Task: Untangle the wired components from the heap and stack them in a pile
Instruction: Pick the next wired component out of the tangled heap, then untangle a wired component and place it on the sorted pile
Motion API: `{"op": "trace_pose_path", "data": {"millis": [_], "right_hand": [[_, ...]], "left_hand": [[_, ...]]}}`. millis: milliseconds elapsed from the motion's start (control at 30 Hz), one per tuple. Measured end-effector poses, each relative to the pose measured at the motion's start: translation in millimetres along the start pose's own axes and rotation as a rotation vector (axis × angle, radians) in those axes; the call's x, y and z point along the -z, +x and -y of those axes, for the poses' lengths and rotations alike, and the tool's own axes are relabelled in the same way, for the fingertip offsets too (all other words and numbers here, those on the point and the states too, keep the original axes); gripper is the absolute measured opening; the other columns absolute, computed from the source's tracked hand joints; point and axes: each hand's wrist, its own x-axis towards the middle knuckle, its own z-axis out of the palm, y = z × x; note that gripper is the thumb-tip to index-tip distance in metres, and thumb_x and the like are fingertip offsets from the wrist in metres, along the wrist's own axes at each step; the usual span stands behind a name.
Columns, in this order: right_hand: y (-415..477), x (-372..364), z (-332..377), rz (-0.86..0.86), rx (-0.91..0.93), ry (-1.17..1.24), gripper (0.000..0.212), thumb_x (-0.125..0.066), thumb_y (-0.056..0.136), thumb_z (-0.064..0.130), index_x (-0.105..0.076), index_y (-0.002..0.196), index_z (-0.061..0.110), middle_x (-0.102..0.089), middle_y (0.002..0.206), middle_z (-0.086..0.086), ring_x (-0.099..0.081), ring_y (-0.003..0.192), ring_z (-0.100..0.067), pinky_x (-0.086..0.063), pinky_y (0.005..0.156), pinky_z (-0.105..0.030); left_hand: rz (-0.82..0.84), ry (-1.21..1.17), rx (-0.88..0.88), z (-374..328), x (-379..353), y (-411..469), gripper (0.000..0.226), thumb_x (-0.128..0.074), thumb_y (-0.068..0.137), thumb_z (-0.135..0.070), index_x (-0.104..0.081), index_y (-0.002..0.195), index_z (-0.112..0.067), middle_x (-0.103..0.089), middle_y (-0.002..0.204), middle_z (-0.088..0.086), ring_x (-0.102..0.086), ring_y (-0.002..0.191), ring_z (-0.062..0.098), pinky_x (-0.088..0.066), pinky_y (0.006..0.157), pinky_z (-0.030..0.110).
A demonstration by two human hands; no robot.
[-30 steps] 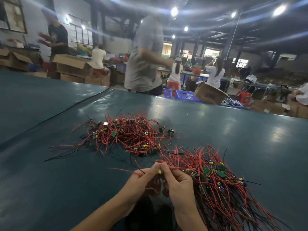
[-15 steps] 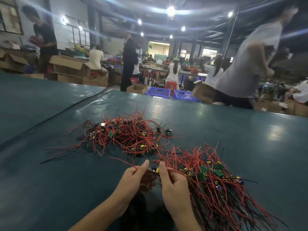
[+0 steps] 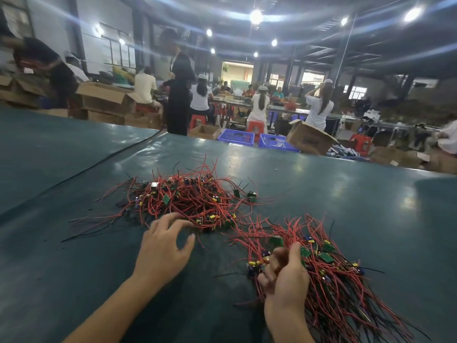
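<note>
The left hand (image 3: 163,246) has parted from the right hand (image 3: 286,276), fingers (image 3: 168,219) released, toward the far heap (image 3: 188,196): next pick. Right fingers grasp the pile (image 3: 333,276).

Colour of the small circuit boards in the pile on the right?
Green. The circuit boards show best in the head view, among red wires.

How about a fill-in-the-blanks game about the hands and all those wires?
1. The left hand is spread open beside the tangled heap of ____ wires.
2. The hand gripping wired components at the near pile is the ____ one.
3. Beyond the table stand two plastic crates coloured ____.

Missing words: red; right; blue.
</note>
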Motion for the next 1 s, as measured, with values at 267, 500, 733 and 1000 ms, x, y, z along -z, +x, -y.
{"op": "trace_pose_path", "data": {"millis": [267, 500, 733, 1000], "right_hand": [[-0.3, -0.6, 1.5, -0.001, 0.075, 0.033, 0.039, -0.036, 0.103, 0.044, -0.062, 0.103, 0.015, -0.047, 0.052, 0.005, -0.031, 0.036, -0.006, -0.026, 0.032, -0.020], [-0.4, -2.2, 1.7, -0.012, 0.073, 0.003, 0.032, -0.038, 0.103, 0.039, -0.060, 0.103, 0.015, -0.048, 0.053, 0.004, -0.032, 0.037, -0.006, -0.027, 0.033, -0.020], [1.2, -1.9, 1.2, -0.014, 0.065, -0.014, 0.031, -0.040, 0.103, 0.038, -0.060, 0.103, 0.015, -0.049, 0.053, 0.004, -0.031, 0.036, -0.006, -0.026, 0.033, -0.020], [1.4, -0.8, -2.0, 0.028, 0.078, -0.066, 0.030, -0.043, 0.102, 0.035, -0.063, 0.101, 0.012, -0.049, 0.055, 0.002, -0.034, 0.037, -0.007, -0.028, 0.034, -0.020]], "left_hand": [[0.288, 0.369, 0.306, 52.9, -1.2, 17.8, 0.058, -0.037, 0.094, -0.060, -0.032, 0.147, -0.036, -0.011, 0.162, 0.007, -0.015, 0.146, 0.027, -0.018, 0.116, 0.048], [0.277, 0.411, 0.344, 56.9, -1.1, 20.5, 0.059, -0.034, 0.096, -0.058, -0.037, 0.146, -0.028, -0.012, 0.163, 0.004, -0.020, 0.146, 0.023, -0.020, 0.114, 0.045], [0.149, 0.340, 0.245, 50.7, 1.0, 20.0, 0.036, -0.046, 0.097, -0.040, -0.059, 0.123, -0.018, -0.058, 0.129, -0.004, -0.048, 0.123, 0.019, -0.032, 0.103, 0.040], [-0.166, 0.020, -0.038, 17.7, 5.9, 7.0, 0.007, -0.070, 0.083, -0.007, -0.074, 0.086, -0.012, -0.072, 0.089, -0.002, -0.060, 0.086, 0.019, -0.037, 0.082, 0.035]]}}
